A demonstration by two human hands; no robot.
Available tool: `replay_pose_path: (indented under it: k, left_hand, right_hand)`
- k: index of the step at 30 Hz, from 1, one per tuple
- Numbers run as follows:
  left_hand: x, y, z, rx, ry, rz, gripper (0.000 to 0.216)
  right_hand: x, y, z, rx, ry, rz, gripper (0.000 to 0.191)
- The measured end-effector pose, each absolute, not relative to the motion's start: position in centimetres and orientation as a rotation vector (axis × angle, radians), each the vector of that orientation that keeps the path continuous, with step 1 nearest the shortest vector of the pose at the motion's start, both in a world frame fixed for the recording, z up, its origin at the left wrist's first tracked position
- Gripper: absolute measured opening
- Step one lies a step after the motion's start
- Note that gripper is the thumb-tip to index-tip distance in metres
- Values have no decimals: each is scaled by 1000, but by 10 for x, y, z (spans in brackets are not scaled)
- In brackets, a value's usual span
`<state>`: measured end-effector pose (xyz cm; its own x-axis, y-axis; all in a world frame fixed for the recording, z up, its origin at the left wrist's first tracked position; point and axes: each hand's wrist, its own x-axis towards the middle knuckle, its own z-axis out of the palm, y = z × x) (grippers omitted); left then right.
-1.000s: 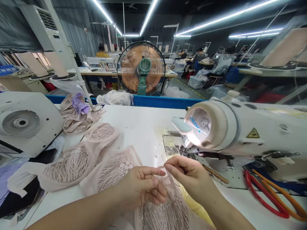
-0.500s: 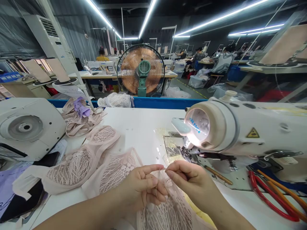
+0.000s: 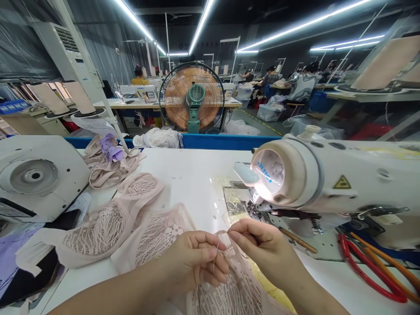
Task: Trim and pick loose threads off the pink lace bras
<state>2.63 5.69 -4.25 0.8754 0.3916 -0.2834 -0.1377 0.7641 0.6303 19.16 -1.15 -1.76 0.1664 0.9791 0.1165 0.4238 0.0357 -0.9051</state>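
Near the front of the table my left hand (image 3: pixel 200 258) is closed, with a thin pale thread (image 3: pixel 214 262) running between its thumb and fingers. My right hand (image 3: pixel 262 243) pinches the top corner of a pale pink lace bra (image 3: pixel 234 288), just right of the left fingertips. The bra hangs below both hands, and its lower part runs out of view. Another lace bra (image 3: pixel 160 236) lies by my left wrist, partly covered by the forearm. One more lace bra (image 3: pixel 98 232) rests further left. A lit sewing machine (image 3: pixel 295 175) stands just beyond my right hand.
Red-handled scissors (image 3: pixel 367 271) and an orange-handled tool (image 3: pixel 383 262) lie at right. A second machine (image 3: pixel 42 175) stands left, beside a dark phone (image 3: pixel 33 280). A lace garment pile (image 3: pixel 111 168) is at back left. A large fan (image 3: pixel 193 98) stands beyond the table.
My left index finger has curled down from its stretched position near the right fingertips. The right hand keeps its pinch and has barely moved.
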Motion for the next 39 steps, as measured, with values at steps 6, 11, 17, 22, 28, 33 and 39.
replay_pose_path:
  k: [6, 11, 17, 22, 28, 33, 39]
  left_hand:
    - [26, 56, -44, 646, 437, 298, 17]
    - [26, 56, -44, 642, 448, 324, 15]
    - [28, 56, -41, 649, 496, 335, 17]
    - [29, 54, -40, 679, 543, 342, 21]
    - [30, 53, -42, 738, 557, 353, 20]
    - [30, 53, -45, 813, 541, 346, 19]
    - [31, 52, -46, 895, 604, 315, 18]
  right_hand:
    - [190, -14, -19, -1515, -1339, 787, 23]
    - [190, -18, -20, -1508, -1365, 787, 21]
    - [193, -26, -22, -1589, -1499, 706, 24]
    - [196, -29, -22, -1636, -1656, 692, 22]
    - [194, -30, -21, -1686, -1675, 807, 19]
    - [184, -21, -26, -1634, -1482, 1034, 28]
    - [177, -11, -29, -1573, -1325, 1069, 21]
